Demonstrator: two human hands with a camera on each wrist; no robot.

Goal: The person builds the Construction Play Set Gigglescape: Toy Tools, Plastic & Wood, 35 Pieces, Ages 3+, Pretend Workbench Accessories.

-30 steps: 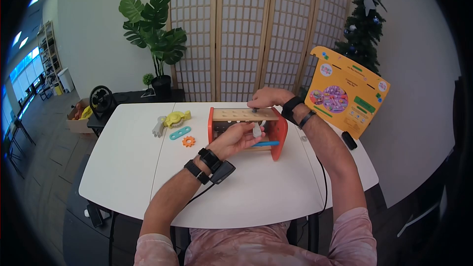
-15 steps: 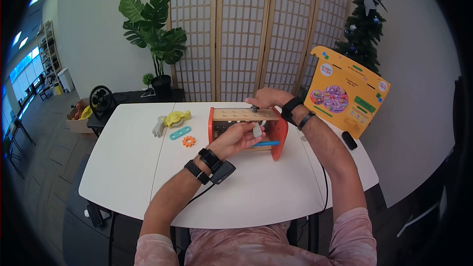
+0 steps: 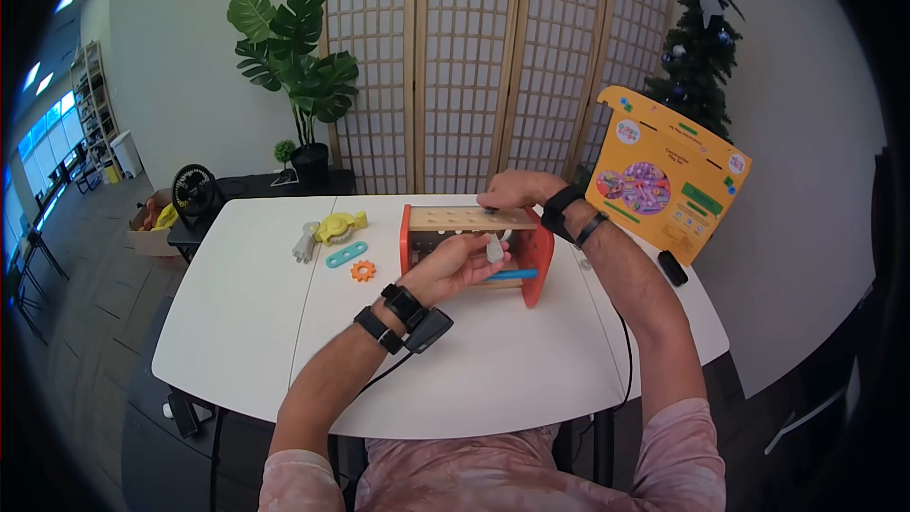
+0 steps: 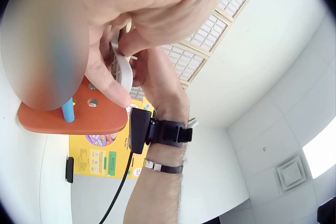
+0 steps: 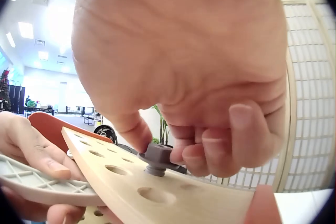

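My right hand (image 3: 517,190) pinches the head of a dark grey toy bolt (image 5: 159,153) between thumb and index finger. The bolt stands upright in a hole of the wooden top board (image 3: 455,219), some ridged shank showing above the wood. That board belongs to a toy workbench with red end panels (image 3: 540,265). In front of the bench, my left hand (image 3: 453,267) grips a pale, lattice-ribbed plastic piece (image 5: 47,184), which reaches under the board's edge in the right wrist view. A blue bar (image 3: 517,276) runs below the left fingers.
On the white table (image 3: 237,322), left of the bench, lie a yellow toy piece with a grey end (image 3: 336,228), a teal strip with holes (image 3: 347,255) and an orange gear (image 3: 363,271). A yellow printed box (image 3: 664,180) stands at the right, near a small black object (image 3: 672,268).
The right thumb and fingers loosened and shifted around the bolt head, then closed on it again. My left hand has stayed in place with the pale piece.
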